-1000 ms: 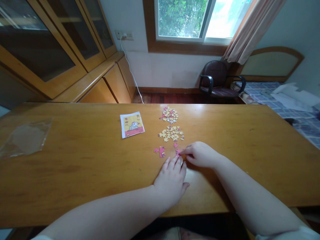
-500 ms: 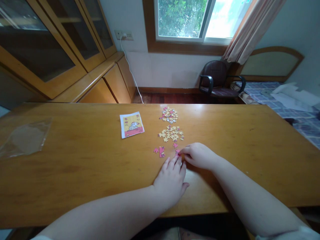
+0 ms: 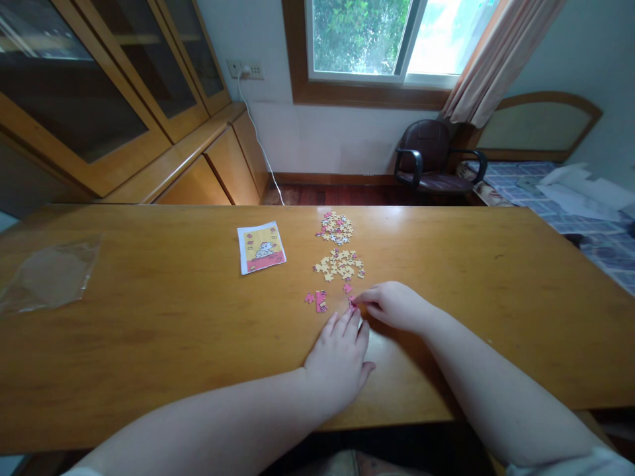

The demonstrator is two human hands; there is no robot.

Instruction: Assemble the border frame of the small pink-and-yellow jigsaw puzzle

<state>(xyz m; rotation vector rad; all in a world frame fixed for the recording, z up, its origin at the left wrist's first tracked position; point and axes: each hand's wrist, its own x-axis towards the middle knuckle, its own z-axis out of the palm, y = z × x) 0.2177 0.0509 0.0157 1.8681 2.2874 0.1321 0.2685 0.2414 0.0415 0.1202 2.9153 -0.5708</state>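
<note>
Pink jigsaw puzzle pieces [image 3: 351,301] lie on the table under my fingertips. My right hand [image 3: 391,305] comes in from the right, fingers bent together, the fingertips on these pieces. My left hand [image 3: 340,357] rests flat with fingers stretched out, its longest fingertips touching the pieces' near edge. A loose pink piece [image 3: 347,288] sits just beyond them. To the left are a small joined pink block [image 3: 321,301] and a single pink piece [image 3: 309,298]. Farther off is a spread of yellow pieces [image 3: 340,264], and behind it a mixed pile [image 3: 336,228].
A picture card [image 3: 262,248] with a white cartoon animal lies left of the piles. At the table's [image 3: 173,344] left end is a clear plastic bag [image 3: 52,274]. Beyond the far edge stand a cabinet [image 3: 193,155], an armchair [image 3: 430,155] and a bed [image 3: 526,192].
My right fingertips have shifted very slightly to the left over the pink pieces. My left hand and the other pieces stay where they were.
</note>
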